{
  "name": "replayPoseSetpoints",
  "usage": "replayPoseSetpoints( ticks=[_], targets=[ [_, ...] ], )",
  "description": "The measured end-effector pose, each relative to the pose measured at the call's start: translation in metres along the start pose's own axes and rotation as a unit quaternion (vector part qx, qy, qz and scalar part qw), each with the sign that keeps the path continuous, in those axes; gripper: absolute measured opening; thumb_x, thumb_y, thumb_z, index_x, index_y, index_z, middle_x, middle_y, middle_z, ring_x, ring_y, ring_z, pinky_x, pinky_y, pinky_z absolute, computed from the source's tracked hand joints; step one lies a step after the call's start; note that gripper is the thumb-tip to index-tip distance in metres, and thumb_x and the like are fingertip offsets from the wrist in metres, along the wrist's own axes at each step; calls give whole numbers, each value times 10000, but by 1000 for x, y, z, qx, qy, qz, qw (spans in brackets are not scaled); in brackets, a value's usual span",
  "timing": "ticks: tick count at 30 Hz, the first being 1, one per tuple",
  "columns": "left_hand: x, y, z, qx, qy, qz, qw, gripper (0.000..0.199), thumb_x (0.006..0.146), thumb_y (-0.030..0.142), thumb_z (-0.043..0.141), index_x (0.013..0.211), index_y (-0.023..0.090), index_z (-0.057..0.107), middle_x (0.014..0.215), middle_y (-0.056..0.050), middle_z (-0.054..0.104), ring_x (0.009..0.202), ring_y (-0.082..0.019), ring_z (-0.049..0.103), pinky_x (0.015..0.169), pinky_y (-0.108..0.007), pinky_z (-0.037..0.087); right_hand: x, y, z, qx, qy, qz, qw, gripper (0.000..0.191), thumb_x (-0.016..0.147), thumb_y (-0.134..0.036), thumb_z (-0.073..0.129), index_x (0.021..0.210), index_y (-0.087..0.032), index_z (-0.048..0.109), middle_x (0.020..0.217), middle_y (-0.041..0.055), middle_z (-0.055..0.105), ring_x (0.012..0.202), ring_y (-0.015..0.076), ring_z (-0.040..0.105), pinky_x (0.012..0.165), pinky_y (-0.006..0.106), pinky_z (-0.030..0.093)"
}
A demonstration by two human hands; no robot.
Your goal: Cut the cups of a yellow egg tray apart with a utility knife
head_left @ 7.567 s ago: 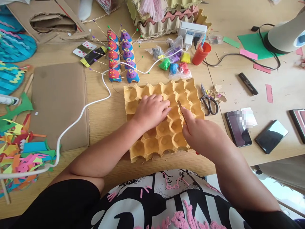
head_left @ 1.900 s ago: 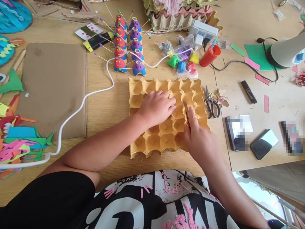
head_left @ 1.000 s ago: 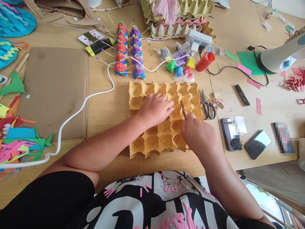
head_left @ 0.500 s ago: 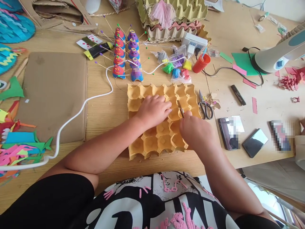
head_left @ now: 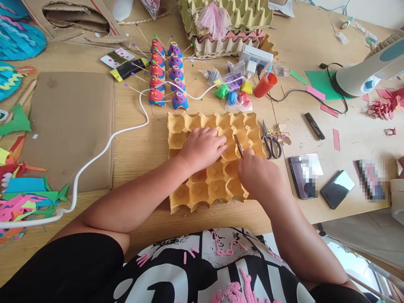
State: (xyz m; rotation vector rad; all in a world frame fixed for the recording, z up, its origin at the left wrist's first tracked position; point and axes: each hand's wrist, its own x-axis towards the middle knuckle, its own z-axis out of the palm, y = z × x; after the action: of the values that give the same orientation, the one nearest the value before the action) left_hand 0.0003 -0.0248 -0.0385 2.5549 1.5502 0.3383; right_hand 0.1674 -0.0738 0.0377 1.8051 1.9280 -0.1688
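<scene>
A yellow-brown cardboard egg tray [head_left: 216,185] lies on the table in front of me. My left hand [head_left: 203,147] rests across its middle, fingers curled over the ridges and pressing it down. In my right hand [head_left: 260,170] is a utility knife [head_left: 239,146], its narrow dark blade pointing up and left over the cups on the tray's right side. The fist hides the knife's handle. I cannot tell how deep the blade sits in the cardboard. Just right of the tray lie dark-handled scissors [head_left: 271,143].
Painted egg-cup figures [head_left: 156,97] with pin feelers stand behind the tray, a white cable [head_left: 110,136] running past them. A cardboard sheet [head_left: 74,130] lies left. Stacked egg trays [head_left: 233,19], a red cup [head_left: 265,85], phones [head_left: 301,177] and a glue gun-like white device [head_left: 360,78] surround the work.
The whole view has shifted very slightly. Both hands, the knife and the egg tray keep nearly the same places relative to each other.
</scene>
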Motion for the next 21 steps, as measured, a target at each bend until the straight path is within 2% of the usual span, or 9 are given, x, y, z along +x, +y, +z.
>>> replayPoseSetpoints(
  ticks=[3, 6, 8, 11, 16, 21],
  targets=[
    [0, 0, -1, 3, 0, -1, 1000, 214, 1038, 394, 616, 1011, 241, 762, 1024, -86, 728, 1040, -303, 674, 810, -407, 448, -5, 1, 1, -13, 12, -13, 1000, 370, 1064, -196, 316, 1145, -117, 668, 819, 134, 753, 776, 228, 777, 537, 278, 399],
    [0, 1, -1, 1, -3, 0, 1000, 217, 1043, 383, 600, 1025, 244, 766, 1026, -84, 731, 1047, -299, 672, 816, -406, 450, -18, 2, -3, -32, -23, -35, 999, 354, 1037, -123, 344, 1106, -117, 691, 888, 144, 758, 733, 205, 767, 506, 271, 369],
    [0, 1, -1, 0, -4, 0, 1000, 225, 1048, 381, 588, 1031, 245, 767, 1026, -86, 731, 1045, -294, 671, 826, -403, 451, -23, 1, -6, -33, -34, -30, 998, 354, 1039, -125, 351, 1158, -101, 684, 872, 141, 754, 719, 208, 765, 494, 271, 358],
    [0, 1, -1, 3, -5, 0, 1000, 227, 1049, 380, 583, 1025, 244, 763, 1028, -90, 729, 1044, -296, 669, 829, -405, 451, -19, -2, -6, -17, -31, -19, 999, 376, 1005, -98, 363, 1238, -79, 657, 874, 149, 759, 723, 222, 766, 491, 278, 376],
    [0, 0, 0, 4, -1, 0, 1000, 228, 1048, 390, 589, 1014, 244, 760, 1021, -93, 727, 1038, -300, 669, 824, -409, 446, -4, -6, -1, 19, -3, -1, 1000, 386, 1008, -129, 341, 1229, -85, 654, 848, 166, 757, 749, 238, 769, 525, 291, 442],
    [-1, 0, 0, 5, 3, 1, 1000, 219, 1047, 378, 591, 1018, 243, 760, 1018, -87, 725, 1036, -298, 671, 808, -399, 441, -18, -3, -2, 1, -15, -24, 1000, 333, 993, -127, 424, 1200, -103, 684, 883, 163, 763, 696, 212, 749, 533, 283, 453]
  ],
)
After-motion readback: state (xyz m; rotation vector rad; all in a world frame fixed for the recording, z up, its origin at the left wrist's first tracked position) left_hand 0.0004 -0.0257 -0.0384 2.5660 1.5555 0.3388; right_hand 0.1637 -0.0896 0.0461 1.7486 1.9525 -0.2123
